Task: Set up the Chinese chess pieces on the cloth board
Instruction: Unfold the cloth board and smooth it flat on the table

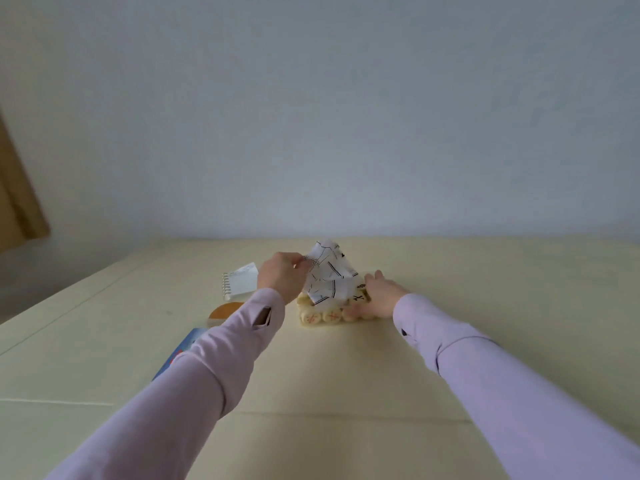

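Toward the far edge of the cream desk, the crumpled cloth board is held up over a heap of chess pieces. The left hand has its fingers pinching the cloth. The right hand has straight fingers resting against the heap.

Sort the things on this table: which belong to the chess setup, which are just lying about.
For the job: cloth board, pinched up by the left hand; pieces heaped under it, right hand against them.
Lying about: notepad; round orange object; blue item.
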`<state>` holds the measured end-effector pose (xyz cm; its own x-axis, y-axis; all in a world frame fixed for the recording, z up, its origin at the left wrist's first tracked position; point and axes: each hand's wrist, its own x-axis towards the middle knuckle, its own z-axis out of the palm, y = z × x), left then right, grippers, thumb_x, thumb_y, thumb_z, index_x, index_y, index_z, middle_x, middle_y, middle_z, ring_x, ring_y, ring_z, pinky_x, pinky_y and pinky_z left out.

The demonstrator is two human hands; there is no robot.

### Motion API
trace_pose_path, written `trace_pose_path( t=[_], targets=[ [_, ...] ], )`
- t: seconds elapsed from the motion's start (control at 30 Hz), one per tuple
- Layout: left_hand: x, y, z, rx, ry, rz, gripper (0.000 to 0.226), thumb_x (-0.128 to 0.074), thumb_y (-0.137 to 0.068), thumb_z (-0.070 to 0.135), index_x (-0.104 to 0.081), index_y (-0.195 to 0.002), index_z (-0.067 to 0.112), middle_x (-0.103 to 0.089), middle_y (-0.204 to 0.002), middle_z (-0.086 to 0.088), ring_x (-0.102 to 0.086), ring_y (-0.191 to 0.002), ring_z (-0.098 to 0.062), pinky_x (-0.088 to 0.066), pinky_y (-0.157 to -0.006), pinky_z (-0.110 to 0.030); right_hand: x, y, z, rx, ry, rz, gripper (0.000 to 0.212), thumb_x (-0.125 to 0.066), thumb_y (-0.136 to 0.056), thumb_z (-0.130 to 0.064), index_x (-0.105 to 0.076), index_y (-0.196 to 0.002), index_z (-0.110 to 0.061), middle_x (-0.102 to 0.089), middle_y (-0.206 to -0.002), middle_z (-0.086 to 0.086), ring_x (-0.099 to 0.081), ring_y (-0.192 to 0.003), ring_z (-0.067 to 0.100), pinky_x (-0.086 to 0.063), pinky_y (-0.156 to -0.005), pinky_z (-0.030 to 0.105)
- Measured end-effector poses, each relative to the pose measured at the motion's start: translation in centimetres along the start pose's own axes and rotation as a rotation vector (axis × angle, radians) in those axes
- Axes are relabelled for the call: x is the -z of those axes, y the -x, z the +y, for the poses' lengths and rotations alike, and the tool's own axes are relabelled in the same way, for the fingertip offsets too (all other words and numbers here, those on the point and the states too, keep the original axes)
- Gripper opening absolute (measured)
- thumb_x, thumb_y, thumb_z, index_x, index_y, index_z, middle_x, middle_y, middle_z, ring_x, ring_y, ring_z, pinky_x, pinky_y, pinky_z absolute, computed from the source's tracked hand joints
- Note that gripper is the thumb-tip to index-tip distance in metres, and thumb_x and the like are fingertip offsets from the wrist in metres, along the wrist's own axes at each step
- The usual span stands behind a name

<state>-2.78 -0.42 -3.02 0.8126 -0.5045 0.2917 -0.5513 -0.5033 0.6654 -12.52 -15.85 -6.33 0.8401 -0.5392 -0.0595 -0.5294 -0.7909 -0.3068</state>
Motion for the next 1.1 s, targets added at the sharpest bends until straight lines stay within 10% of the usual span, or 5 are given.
trace_pose_path(
  t=[0.23,0.47,0.73,0.9,1.1],
  targets=[
    [-3.1,-6.4,-1.5,0.162,0.237,0.057,0.026,-0.046,-0.093,0.022,-0.064,-0.08,0.008,-0.06,-0.08,-0.01,-0.066,-0.088,-0.037,-0.053,-0.08,-0.043,1.1,-7.8,1.1,-0.085,-0.084,0.052,0.105,-0.066,-0.077,-0.055,-0.008,-0.149,-0.005,-0.005,-0.157,0.014,-0.021,-0.141,0.034,-0.028,-0.11,0.04],
    [-4.4,-8.6,-2.5,0.194,0.348,0.149,0.031,-0.043,-0.093,0.014,-0.055,-0.065,0.011,-0.064,-0.078,-0.012,-0.067,-0.076,-0.03,-0.04,-0.056,-0.023,2.0,-10.6,1.8,-0.002,-0.105,0.11,0.082,-0.064,-0.086,-0.028,-0.015,-0.148,-0.005,0.008,-0.158,0.014,0.007,-0.146,0.029,-0.004,-0.118,0.045],
    [-2.3,-4.4,-1.2,-0.01,0.533,0.018,0.026,-0.05,-0.09,0.02,-0.055,-0.073,0.001,-0.053,-0.072,-0.007,-0.048,-0.072,-0.019,-0.05,-0.075,-0.039,5.3,-5.2,0.3,0.015,-1.187,0.09,0.055,-0.076,-0.074,-0.042,-0.053,-0.108,-0.006,-0.061,-0.098,0.006,-0.063,-0.083,0.02,-0.048,-0.068,0.03],
    [-0.4,-0.4,-0.3,0.082,0.809,-0.084,0.019,-0.043,-0.097,0.006,-0.058,-0.089,-0.003,-0.06,-0.08,-0.013,-0.061,-0.074,-0.025,-0.057,-0.081,-0.036,5.2,-0.8,1.0,-0.028,-1.164,0.147,0.02,-0.067,-0.086,-0.017,-0.056,-0.071,-0.012,-0.063,-0.06,0.002,-0.057,-0.046,0.006,-0.033,-0.053,0.021],
    [0.7,3.0,-2.0,0.279,0.615,0.075,0.018,-0.05,-0.091,0.009,-0.062,-0.079,0.002,-0.054,-0.064,-0.006,-0.052,-0.057,-0.02,-0.047,-0.045,-0.021,5.0,3.9,1.8,-0.149,-1.2,0.193,0.009,-0.066,-0.079,-0.009,-0.058,-0.074,-0.009,-0.056,-0.077,0.009,-0.053,-0.066,0.019,-0.045,-0.06,0.023]
  ],
)
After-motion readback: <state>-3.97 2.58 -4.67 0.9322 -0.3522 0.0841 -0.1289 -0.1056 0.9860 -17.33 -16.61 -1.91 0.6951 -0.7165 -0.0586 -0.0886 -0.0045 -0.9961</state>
